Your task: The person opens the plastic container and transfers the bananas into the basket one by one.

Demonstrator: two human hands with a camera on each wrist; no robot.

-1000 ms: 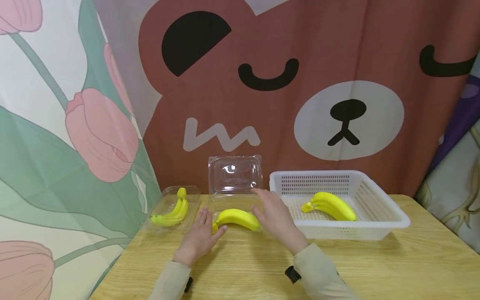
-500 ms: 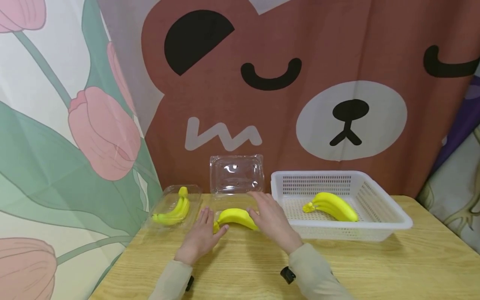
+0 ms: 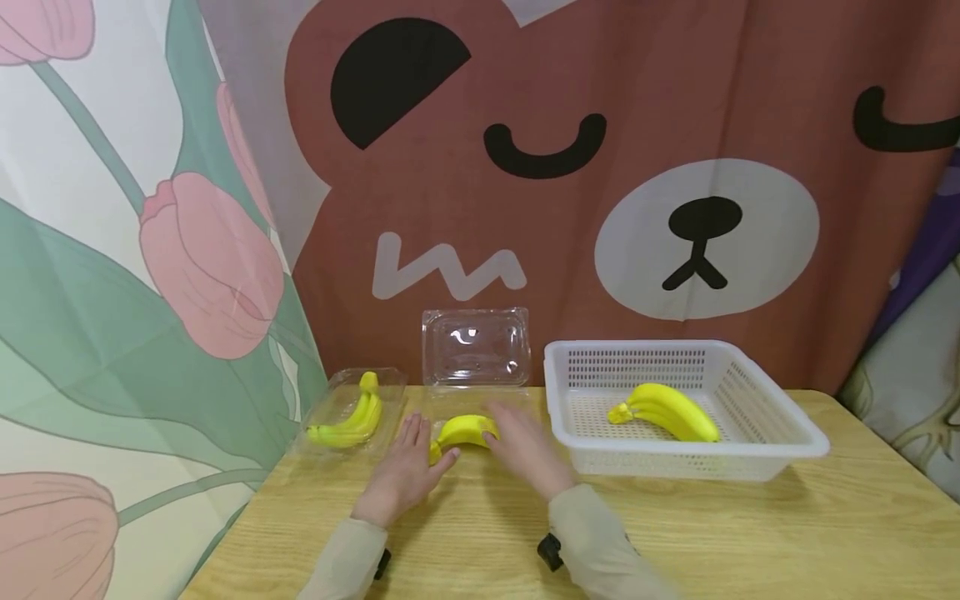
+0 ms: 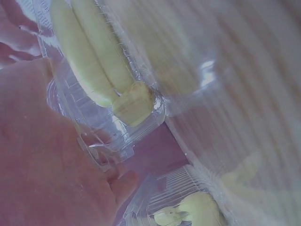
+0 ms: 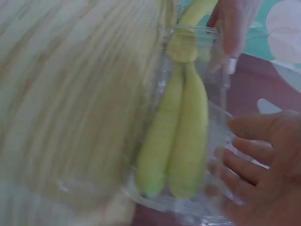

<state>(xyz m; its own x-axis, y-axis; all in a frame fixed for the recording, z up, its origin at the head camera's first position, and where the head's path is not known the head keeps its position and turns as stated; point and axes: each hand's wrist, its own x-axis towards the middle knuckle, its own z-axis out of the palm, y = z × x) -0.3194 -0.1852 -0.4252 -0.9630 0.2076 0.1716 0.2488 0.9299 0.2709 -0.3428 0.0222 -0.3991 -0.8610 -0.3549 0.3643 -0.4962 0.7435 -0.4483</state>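
A clear plastic clamshell box point(image 3: 450, 398) stands on the table with its lid point(image 3: 476, 350) raised behind. Inside lies a small bunch of yellow bananas point(image 3: 461, 429), whose two fruits and stem show in the right wrist view. At the box's left end is my left hand point(image 3: 401, 479), fingers straight and together, thumb reaching toward the stem. My right hand point(image 3: 528, 450), slightly blurred, lies by the right end of the bananas, partly covering them. Its fingers point(image 5: 249, 165) are extended and spread along the box side in the right wrist view; contact there is unclear.
Left of my left hand sits a second clear box point(image 3: 393, 379) holding bananas point(image 3: 352, 421). A white perforated basket point(image 3: 690, 450) on the right contains another banana bunch point(image 3: 667, 410). The wooden table point(image 3: 480, 533) ends at a printed curtain point(image 3: 555, 250) behind.
My right hand has moved left and inward from the box's right side, over the banana end. My left hand has stayed put. The view has shifted slightly.
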